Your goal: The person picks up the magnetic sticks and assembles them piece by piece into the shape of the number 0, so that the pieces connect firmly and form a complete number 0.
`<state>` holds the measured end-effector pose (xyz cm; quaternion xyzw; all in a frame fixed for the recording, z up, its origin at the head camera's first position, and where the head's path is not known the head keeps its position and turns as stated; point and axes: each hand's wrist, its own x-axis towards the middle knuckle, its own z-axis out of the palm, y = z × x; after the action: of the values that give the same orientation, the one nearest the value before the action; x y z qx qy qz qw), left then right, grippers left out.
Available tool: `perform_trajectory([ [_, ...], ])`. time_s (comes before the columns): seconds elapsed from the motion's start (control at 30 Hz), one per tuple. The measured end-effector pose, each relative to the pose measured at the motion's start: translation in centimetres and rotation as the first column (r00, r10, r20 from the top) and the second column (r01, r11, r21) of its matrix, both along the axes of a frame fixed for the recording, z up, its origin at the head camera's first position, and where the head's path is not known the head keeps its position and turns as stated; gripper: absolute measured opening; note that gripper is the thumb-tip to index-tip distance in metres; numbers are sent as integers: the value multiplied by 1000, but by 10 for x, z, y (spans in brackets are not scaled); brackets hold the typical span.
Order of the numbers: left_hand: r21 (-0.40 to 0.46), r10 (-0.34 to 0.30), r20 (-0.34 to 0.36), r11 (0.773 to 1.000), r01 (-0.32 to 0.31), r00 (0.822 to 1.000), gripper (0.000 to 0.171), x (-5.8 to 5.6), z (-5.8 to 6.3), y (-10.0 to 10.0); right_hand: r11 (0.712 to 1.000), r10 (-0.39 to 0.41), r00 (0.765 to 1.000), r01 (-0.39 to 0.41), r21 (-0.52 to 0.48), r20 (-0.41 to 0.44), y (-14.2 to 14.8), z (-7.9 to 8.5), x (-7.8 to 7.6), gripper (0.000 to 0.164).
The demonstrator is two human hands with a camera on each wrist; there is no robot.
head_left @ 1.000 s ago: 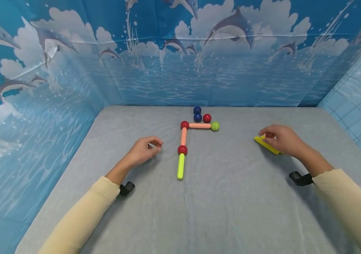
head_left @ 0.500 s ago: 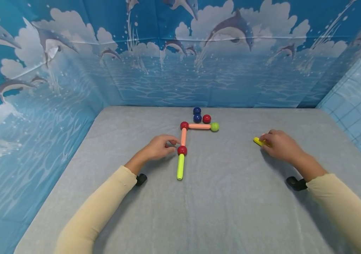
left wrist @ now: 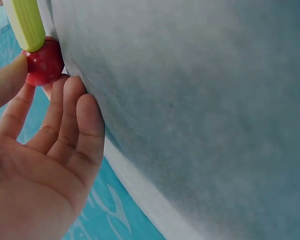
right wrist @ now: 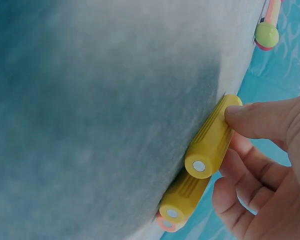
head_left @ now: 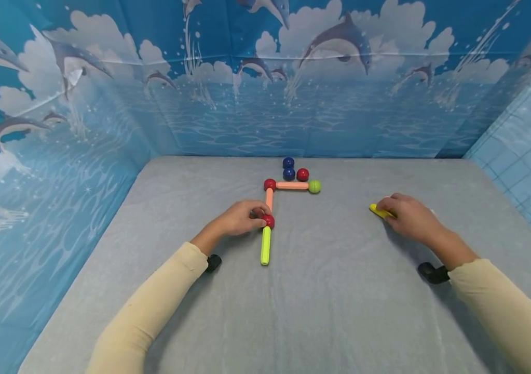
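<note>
My left hand (head_left: 242, 218) pinches a red ball (head_left: 270, 222) between thumb and fingers; the left wrist view shows the thumb against the ball (left wrist: 46, 62). A yellow-green magnetic stick (head_left: 265, 246) joins this ball on the near side, and an orange stick (head_left: 270, 198) runs away from it to a second red ball (head_left: 270, 185). Over on the right, my right hand (head_left: 410, 217) pinches a yellow magnetic stick (right wrist: 212, 140) with metal in its end. Close beside that lie another yellow stick (right wrist: 185, 196) and an orange stick's end (right wrist: 167, 224), partly hidden.
From the far red ball another orange stick (head_left: 292, 185) leads right to a green ball (head_left: 314, 186). Behind it sit two blue balls (head_left: 288, 174) and a loose red ball (head_left: 302, 174). A dolphin-print curtain (head_left: 228, 119) hangs at the grey table's (head_left: 330, 291) back edge.
My left hand has moved right and taken hold of the near red ball. My right hand has closed in over the yellow stick, which has shifted slightly left.
</note>
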<state>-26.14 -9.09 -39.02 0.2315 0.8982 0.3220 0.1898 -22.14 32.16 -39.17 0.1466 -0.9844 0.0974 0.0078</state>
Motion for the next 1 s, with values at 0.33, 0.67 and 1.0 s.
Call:
perform_trajectory([
  [0.33,16,10,31,1000,-11,999,22,-1,0,-1,1000,3,1000,-3,-25,6,1,0,0,25],
  [0.67,-10,33,51,999,-32,998,23,0,1,2,999,37,999,-38,-32,-18,-3,5,-3,20],
  [1.0,-5,61,62,998,-61,996,23,1,3,0,991,71,997,-70,-116,6,-44,14,-43,22],
])
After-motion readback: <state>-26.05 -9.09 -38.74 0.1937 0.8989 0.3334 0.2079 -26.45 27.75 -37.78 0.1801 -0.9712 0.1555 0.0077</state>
